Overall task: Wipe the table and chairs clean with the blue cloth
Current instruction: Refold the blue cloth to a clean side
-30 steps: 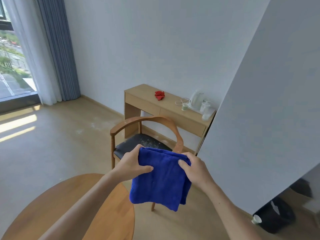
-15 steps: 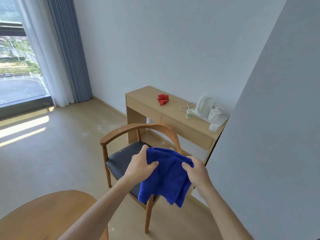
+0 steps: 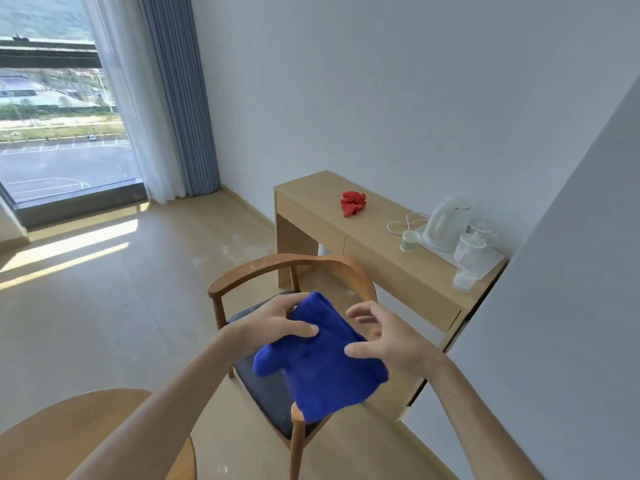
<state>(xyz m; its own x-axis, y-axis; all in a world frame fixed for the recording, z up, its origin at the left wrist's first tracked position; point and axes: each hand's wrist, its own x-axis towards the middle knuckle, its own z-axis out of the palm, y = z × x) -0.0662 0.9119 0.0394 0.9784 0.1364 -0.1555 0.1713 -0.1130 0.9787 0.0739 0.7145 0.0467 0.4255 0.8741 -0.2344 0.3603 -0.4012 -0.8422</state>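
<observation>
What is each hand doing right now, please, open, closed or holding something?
Left hand: grips the folded blue terry cloth, thumb on top.
Right hand: thumb touches the cloth, fingers spread and loosely curled above it; a firm hold cannot be told.

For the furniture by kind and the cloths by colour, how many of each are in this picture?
chair: 1
round table: 1
desk: 1
blue cloth: 1
red cloth: 1
Total: 5

Wood desk (image 3: 311, 199) w/ red cloth (image 3: 352, 203), kettle (image 3: 445, 221), paper cup (image 3: 409, 241), plastic cups (image 3: 464, 278).
</observation>
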